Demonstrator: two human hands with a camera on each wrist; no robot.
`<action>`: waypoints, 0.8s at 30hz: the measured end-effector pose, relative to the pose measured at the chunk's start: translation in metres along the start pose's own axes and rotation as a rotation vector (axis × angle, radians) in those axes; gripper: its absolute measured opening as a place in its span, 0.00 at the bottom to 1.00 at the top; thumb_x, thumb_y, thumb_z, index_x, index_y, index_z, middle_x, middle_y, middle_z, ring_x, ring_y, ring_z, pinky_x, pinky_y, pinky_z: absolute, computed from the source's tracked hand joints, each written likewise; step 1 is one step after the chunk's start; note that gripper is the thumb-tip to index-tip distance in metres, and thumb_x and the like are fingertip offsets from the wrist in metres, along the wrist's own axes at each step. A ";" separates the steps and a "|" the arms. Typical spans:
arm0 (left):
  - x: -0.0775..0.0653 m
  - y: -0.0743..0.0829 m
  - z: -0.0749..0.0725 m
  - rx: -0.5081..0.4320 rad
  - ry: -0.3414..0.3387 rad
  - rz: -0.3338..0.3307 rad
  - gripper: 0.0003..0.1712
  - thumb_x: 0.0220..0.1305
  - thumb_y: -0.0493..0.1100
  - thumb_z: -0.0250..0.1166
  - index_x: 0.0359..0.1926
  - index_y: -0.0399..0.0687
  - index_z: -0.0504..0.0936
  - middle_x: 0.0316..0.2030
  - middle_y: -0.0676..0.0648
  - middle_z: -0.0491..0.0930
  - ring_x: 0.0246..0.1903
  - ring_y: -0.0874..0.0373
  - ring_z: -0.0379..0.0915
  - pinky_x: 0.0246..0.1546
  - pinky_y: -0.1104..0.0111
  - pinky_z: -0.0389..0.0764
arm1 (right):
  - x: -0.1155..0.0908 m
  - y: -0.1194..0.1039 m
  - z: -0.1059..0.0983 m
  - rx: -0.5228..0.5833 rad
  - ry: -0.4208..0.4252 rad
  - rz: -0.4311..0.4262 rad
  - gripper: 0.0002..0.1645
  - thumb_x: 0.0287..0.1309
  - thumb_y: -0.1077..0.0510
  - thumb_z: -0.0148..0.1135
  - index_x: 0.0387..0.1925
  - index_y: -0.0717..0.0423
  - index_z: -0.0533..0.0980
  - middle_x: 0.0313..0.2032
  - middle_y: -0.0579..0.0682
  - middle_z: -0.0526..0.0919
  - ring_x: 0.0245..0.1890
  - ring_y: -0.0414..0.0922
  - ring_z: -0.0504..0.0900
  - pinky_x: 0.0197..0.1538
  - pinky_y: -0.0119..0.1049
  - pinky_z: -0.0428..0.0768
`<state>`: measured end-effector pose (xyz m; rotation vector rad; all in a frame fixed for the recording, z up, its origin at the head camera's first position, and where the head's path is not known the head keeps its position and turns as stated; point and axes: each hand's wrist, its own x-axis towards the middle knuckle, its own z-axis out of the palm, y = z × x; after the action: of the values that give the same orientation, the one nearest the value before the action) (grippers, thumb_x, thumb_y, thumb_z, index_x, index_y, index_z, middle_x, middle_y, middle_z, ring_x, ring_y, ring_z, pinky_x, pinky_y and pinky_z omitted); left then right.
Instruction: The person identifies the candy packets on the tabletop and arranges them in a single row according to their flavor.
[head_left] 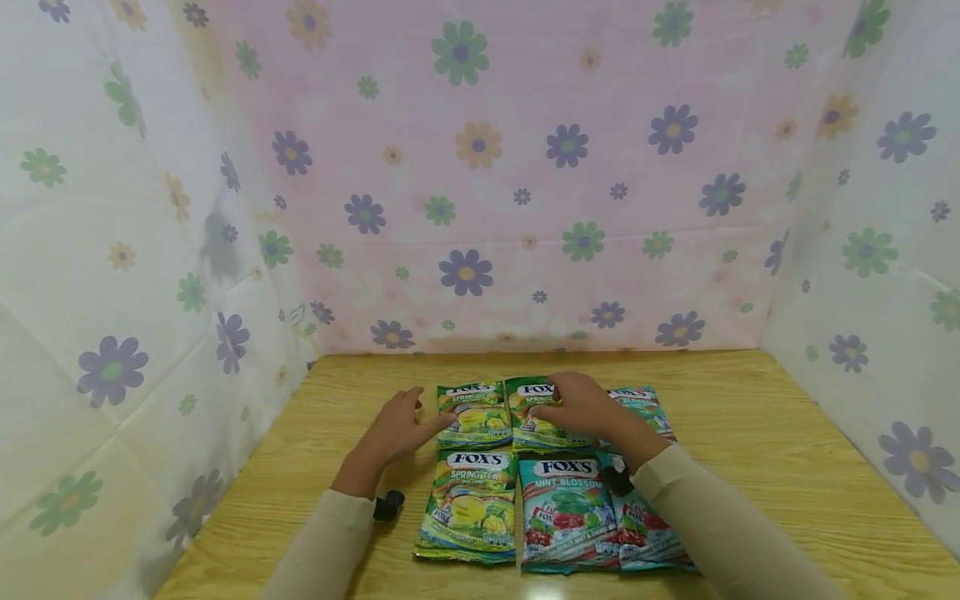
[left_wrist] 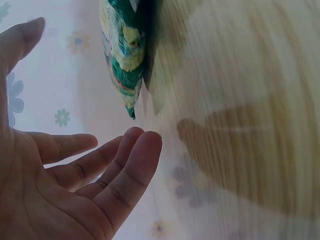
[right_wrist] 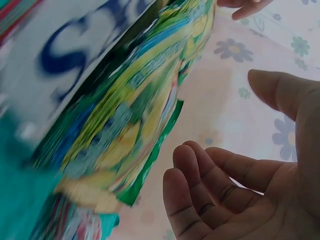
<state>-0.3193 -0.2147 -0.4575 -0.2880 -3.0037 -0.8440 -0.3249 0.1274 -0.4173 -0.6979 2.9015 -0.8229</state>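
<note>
Three green Fox's Spring Tea candy bags lie flat: one at the back left (head_left: 480, 421), one at the back middle (head_left: 528, 432) and one at the front left (head_left: 471, 512). My left hand (head_left: 393, 429) is by the left edge of the back-left bag, thumb toward it, fingers spread and relaxed. In the left wrist view that hand (left_wrist: 75, 185) has nothing in its palm. Over the back-middle bag hovers my right hand (head_left: 581, 406), hiding its right part. The right wrist view shows this hand (right_wrist: 240, 195) with fingers loosely bent, beside the green bag (right_wrist: 130, 130), holding nothing.
Teal Fox's Mint Blossom bags lie at the front middle (head_left: 566, 521), the front right (head_left: 647, 537) and the back right (head_left: 648, 406), the latter two partly under my right arm. Flowered cloth (head_left: 525, 167) encloses the wooden table (head_left: 300, 500) at the back and sides.
</note>
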 end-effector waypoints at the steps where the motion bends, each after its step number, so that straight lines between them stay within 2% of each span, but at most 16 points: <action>1: 0.001 0.001 0.001 -0.010 0.001 0.002 0.64 0.63 0.79 0.59 0.80 0.35 0.56 0.67 0.32 0.73 0.63 0.38 0.75 0.61 0.40 0.77 | 0.002 -0.002 0.002 0.016 0.000 -0.001 0.27 0.68 0.42 0.67 0.52 0.61 0.80 0.18 0.45 0.68 0.17 0.42 0.61 0.24 0.37 0.63; 3: 0.002 0.002 0.002 -0.035 0.004 0.002 0.62 0.64 0.77 0.61 0.79 0.34 0.57 0.65 0.32 0.74 0.62 0.37 0.75 0.60 0.40 0.78 | 0.005 -0.006 0.005 0.041 0.000 0.001 0.24 0.67 0.42 0.68 0.47 0.60 0.81 0.15 0.44 0.61 0.15 0.41 0.54 0.23 0.35 0.57; 4: 0.002 0.002 0.003 -0.048 0.003 0.000 0.61 0.64 0.76 0.62 0.79 0.34 0.58 0.65 0.32 0.75 0.62 0.37 0.76 0.60 0.40 0.78 | 0.007 -0.008 0.006 0.060 -0.003 0.006 0.24 0.67 0.43 0.68 0.48 0.61 0.82 0.14 0.44 0.61 0.15 0.41 0.54 0.23 0.35 0.57; 6: 0.001 0.003 0.004 -0.083 0.004 -0.016 0.59 0.64 0.74 0.63 0.78 0.34 0.60 0.64 0.33 0.76 0.61 0.36 0.76 0.59 0.41 0.79 | 0.009 -0.013 0.009 0.084 -0.007 0.026 0.27 0.67 0.44 0.69 0.53 0.62 0.81 0.17 0.44 0.68 0.16 0.40 0.60 0.24 0.35 0.62; 9: 0.001 0.004 0.007 -0.168 0.005 -0.052 0.57 0.64 0.71 0.66 0.77 0.36 0.62 0.64 0.33 0.77 0.57 0.38 0.80 0.55 0.44 0.83 | 0.012 -0.019 0.013 0.095 -0.005 0.073 0.31 0.67 0.46 0.69 0.61 0.64 0.79 0.28 0.47 0.81 0.23 0.41 0.74 0.30 0.38 0.76; 11: 0.001 0.004 0.010 -0.258 -0.001 -0.079 0.55 0.63 0.69 0.69 0.77 0.38 0.63 0.65 0.34 0.76 0.52 0.42 0.83 0.50 0.49 0.86 | 0.014 -0.023 0.016 0.097 0.004 0.105 0.33 0.67 0.46 0.69 0.65 0.63 0.77 0.40 0.49 0.86 0.33 0.42 0.82 0.39 0.42 0.83; 13: 0.001 0.005 0.013 -0.335 -0.007 -0.101 0.54 0.63 0.66 0.71 0.77 0.39 0.63 0.65 0.34 0.75 0.45 0.45 0.86 0.43 0.53 0.89 | 0.016 -0.026 0.019 0.111 0.013 0.128 0.32 0.66 0.47 0.69 0.64 0.62 0.77 0.46 0.52 0.87 0.40 0.45 0.85 0.46 0.46 0.86; 16: 0.002 0.005 0.016 -0.414 -0.016 -0.117 0.52 0.63 0.64 0.73 0.77 0.39 0.65 0.65 0.33 0.74 0.39 0.49 0.86 0.37 0.57 0.89 | 0.019 -0.030 0.024 0.162 0.012 0.153 0.30 0.67 0.48 0.69 0.63 0.62 0.79 0.51 0.55 0.87 0.45 0.48 0.86 0.49 0.49 0.86; 22: 0.002 0.005 0.019 -0.465 -0.031 -0.154 0.47 0.62 0.60 0.74 0.73 0.39 0.70 0.63 0.37 0.76 0.45 0.50 0.84 0.38 0.59 0.89 | 0.024 -0.035 0.031 0.248 -0.001 0.190 0.28 0.67 0.48 0.69 0.60 0.63 0.81 0.54 0.57 0.85 0.46 0.48 0.85 0.50 0.50 0.86; 24: 0.001 0.005 0.019 -0.484 -0.037 -0.161 0.45 0.63 0.58 0.75 0.72 0.39 0.71 0.62 0.37 0.77 0.46 0.50 0.84 0.38 0.59 0.89 | 0.027 -0.035 0.034 0.271 -0.009 0.191 0.26 0.67 0.49 0.69 0.58 0.63 0.82 0.49 0.59 0.87 0.39 0.47 0.84 0.46 0.48 0.86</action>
<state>-0.3189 -0.2007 -0.4710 -0.0603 -2.8380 -1.5944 -0.3290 0.0722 -0.4266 -0.3916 2.7171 -1.1501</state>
